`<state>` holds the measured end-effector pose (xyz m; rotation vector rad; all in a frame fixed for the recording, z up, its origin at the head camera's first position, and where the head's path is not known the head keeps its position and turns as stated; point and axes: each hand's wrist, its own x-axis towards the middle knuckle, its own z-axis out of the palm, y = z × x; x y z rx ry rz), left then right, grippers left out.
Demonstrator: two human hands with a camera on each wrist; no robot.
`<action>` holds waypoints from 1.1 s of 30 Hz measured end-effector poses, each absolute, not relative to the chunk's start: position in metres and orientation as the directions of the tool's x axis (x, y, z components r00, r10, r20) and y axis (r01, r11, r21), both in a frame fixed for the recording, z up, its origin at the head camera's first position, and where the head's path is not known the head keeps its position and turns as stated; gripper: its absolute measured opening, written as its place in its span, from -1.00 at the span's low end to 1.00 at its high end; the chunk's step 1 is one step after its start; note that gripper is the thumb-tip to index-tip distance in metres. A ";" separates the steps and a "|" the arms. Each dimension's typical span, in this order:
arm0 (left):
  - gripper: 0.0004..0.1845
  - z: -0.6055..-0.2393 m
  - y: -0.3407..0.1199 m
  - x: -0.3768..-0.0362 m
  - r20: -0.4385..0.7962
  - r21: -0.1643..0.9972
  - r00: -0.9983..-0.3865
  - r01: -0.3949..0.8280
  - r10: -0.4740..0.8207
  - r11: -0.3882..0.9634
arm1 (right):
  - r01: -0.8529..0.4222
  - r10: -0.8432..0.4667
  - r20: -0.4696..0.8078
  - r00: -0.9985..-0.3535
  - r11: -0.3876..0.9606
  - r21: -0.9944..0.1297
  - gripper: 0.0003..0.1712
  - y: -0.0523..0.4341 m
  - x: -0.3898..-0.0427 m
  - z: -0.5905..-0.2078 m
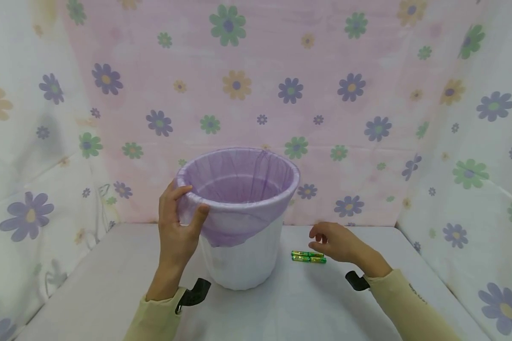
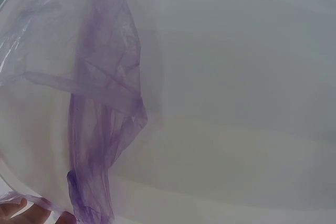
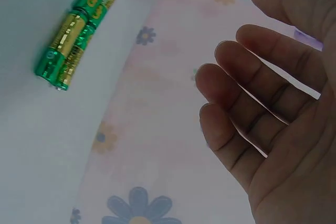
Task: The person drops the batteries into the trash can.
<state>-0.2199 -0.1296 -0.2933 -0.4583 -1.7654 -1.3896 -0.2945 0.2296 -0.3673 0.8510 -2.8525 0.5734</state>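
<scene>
Left hand [image 1: 177,227] grips the bin [image 1: 243,255] rim, fingers curled over the purple bag [image 1: 234,189], mid-table; right hand [image 1: 334,242] hovers with fingers relaxed, holding nothing, just beside the batteries [image 1: 308,256] toward the table's back edge.

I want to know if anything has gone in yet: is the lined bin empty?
Apparently empty. The head view shows only purple liner inside the bin; its very bottom is hidden. The batteries lie outside on the table.

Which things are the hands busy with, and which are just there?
Busy with:
left hand grips bin rim with purple bag
right hand open beside green batteries

Just there:
flowered cloth backdrop
table
</scene>
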 end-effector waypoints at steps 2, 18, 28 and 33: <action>-0.54 -0.293 -0.130 -0.219 0.776 0.628 -0.599 0.707 -0.199 0.325 | -0.535 -0.498 0.195 -0.845 0.776 -0.335 -0.80 0.230 -0.295 -0.377; -0.53 -0.294 -0.130 -0.220 0.775 0.629 -0.602 0.709 -0.193 0.317 | -0.429 -0.437 0.056 -0.898 0.836 -0.343 -0.52 0.241 -0.302 -0.429; -0.53 -0.294 -0.130 -0.220 0.782 0.621 -0.592 0.714 -0.194 0.324 | -0.446 -0.442 0.077 -0.893 0.853 -0.273 -0.52 0.245 -0.307 -0.443; -0.52 -0.294 -0.130 -0.220 0.786 0.616 -0.588 0.716 -0.192 0.328 | -0.437 -0.435 0.071 -0.898 0.856 -0.275 -0.57 0.245 -0.305 -0.444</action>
